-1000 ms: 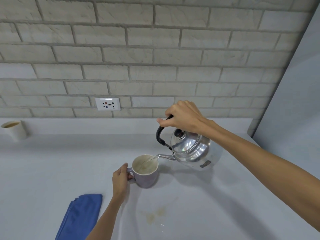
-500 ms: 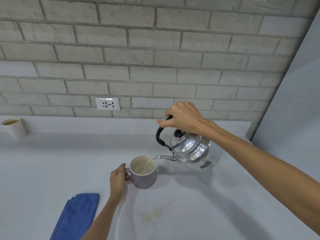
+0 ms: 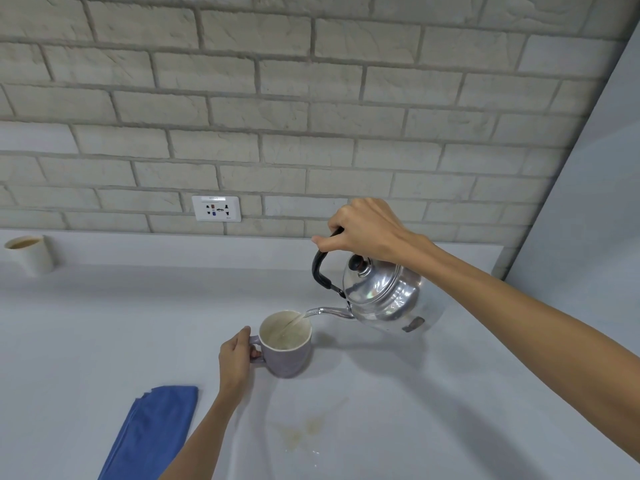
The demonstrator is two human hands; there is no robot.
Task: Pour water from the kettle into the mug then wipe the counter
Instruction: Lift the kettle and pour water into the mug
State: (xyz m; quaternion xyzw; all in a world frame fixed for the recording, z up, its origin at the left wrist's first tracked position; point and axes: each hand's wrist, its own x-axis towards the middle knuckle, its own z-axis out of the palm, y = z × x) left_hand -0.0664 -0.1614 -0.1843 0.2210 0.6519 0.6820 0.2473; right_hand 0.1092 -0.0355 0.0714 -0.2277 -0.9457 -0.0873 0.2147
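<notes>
Kettle (image 3: 382, 294) tilts from the clenched right hand (image 3: 367, 228); left hand (image 3: 235, 355) grips the purple mug (image 3: 287, 355) handle (overfilling would flood the counter (image 3: 104, 323)).

Right hand (image 3: 367, 227) tilts a shiny steel kettle (image 3: 381, 296) by its black handle, streaming water into a lilac ceramic mug (image 3: 286, 355). Left hand (image 3: 235, 358) grips the mug's handle; a folded blue cloth (image 3: 152, 429) lies at 8 o'clock on the grey counter (image 3: 104, 323).
</notes>
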